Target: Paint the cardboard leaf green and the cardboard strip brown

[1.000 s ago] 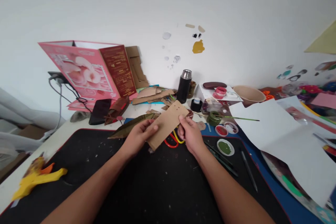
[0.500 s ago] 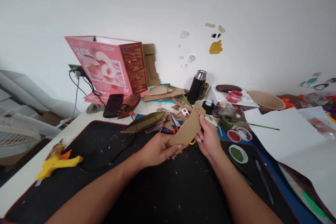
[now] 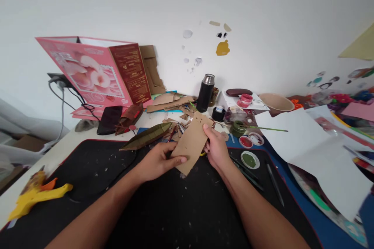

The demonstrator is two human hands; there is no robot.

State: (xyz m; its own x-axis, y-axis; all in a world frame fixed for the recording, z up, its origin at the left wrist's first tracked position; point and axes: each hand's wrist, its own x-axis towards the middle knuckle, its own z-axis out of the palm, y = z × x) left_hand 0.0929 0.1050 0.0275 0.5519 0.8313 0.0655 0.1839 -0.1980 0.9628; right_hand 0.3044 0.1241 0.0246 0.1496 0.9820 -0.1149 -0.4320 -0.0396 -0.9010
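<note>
Above the black mat (image 3: 175, 218), both hands hold a flat strip of brown cardboard (image 3: 190, 142), tilted with its far end to the right. My left hand (image 3: 159, 161) pinches its near left edge, thumb on top. Closed on the right edge is my right hand (image 3: 215, 146), its thumb on the face and its other fingers partly hidden behind. A few small dark holes or marks show near the far end. Just beyond the left hand lies a green leaf-shaped piece (image 3: 147, 136). Cardboard scraps (image 3: 171, 103) are heaped behind the strip.
A yellow glue gun (image 3: 36, 194) lies at the left. Behind stand a pink box (image 3: 96, 70), a phone (image 3: 109, 120) and a black flask (image 3: 205, 93). On the right are a dish of green paint (image 3: 250, 160), a jar with a brush (image 3: 238, 128), a pen (image 3: 275, 184) and white paper (image 3: 295, 132).
The view has swung to the right. The cardboard strip has turned so that more of its broad face shows; both hands still grip it.
</note>
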